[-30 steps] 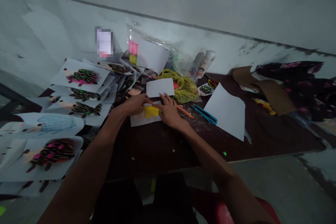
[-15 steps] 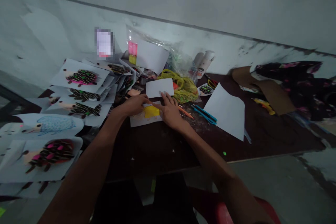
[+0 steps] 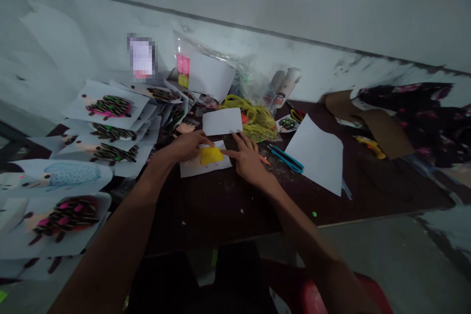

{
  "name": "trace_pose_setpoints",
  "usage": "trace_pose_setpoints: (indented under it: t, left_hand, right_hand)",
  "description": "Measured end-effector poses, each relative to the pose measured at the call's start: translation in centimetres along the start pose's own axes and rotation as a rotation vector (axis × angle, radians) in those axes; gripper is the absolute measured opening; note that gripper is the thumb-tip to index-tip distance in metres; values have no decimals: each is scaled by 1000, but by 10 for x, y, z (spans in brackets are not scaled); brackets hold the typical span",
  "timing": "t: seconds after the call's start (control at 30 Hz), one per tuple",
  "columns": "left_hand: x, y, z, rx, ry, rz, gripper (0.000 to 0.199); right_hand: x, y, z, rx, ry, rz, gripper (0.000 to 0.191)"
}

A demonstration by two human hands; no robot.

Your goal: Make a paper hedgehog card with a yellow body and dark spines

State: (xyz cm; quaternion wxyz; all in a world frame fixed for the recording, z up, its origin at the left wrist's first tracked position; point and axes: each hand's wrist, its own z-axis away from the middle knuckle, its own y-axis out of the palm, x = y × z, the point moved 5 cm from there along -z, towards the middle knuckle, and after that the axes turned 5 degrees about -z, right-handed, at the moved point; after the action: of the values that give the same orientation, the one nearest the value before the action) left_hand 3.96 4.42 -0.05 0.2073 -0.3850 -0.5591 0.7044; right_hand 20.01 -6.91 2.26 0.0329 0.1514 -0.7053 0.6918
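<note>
A small white card (image 3: 191, 169) lies on the dark table in front of me, with a flat, bright yellow piece (image 3: 211, 156) on it. A pale drawn or stuck shape shows partly beside the yellow. My left hand (image 3: 187, 147) rests on the card's upper left part, its fingertips at the top edge of the yellow piece; its thumb is hidden. Over the card's right edge, my right hand (image 3: 249, 158) is open with fingers spread, the outstretched thumb close to the yellow piece. Just beyond the hands lies a blank white sheet (image 3: 222, 121).
Stacked sheets with hedgehog figures (image 3: 108, 107) fill the left side. Behind sit a yellow plastic bag (image 3: 259, 125), a clear bag (image 3: 211, 76) and a white bottle (image 3: 288, 87). To the right lie a blue cutter (image 3: 286, 158), white paper (image 3: 318, 157) and a yellow tool (image 3: 370, 147).
My right hand has drawn back slightly to the right, showing more of the yellow piece and the card. My left hand stays nearly in place. The view has shifted slightly.
</note>
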Motion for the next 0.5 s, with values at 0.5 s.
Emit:
trace_pose_setpoints:
  t: [0.5]
  left_hand:
    - [-3,-2,3,10,-29,-11,60]
  right_hand:
    - [4,1,1,-6,-96,111,46]
